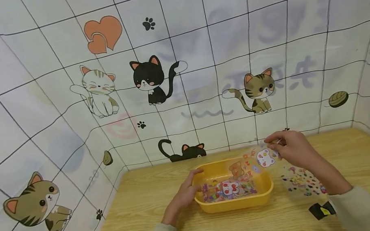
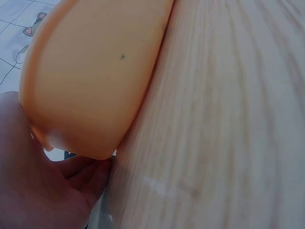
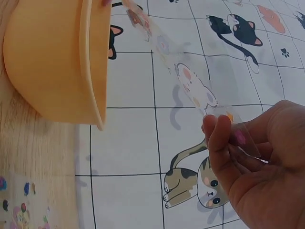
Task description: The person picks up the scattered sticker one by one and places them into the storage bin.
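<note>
A yellow plastic basin point(image 1: 237, 204) stands on the wooden table. My left hand point(image 1: 184, 193) grips its left end, the thumb at the rim and the other fingers point(image 2: 83, 174) low against the outside. Between right thumb and fingertips, my right hand point(image 1: 296, 150) pinches one corner of a clear sticker sheet point(image 1: 264, 158) printed with a white bear and a brown bear. This sheet slants down from the hand, its far end overlapping the basin's back right. Inside the basin lie more colourful stickers point(image 1: 230, 188), with a white cartoon face on top.
On the table point(image 1: 144, 221) to the right of the basin lies another clear sheet point(image 1: 302, 183) with small colourful motifs, partly behind my right forearm. A cloth wall point(image 1: 199, 67) with cat prints and a black grid rises behind and at both sides.
</note>
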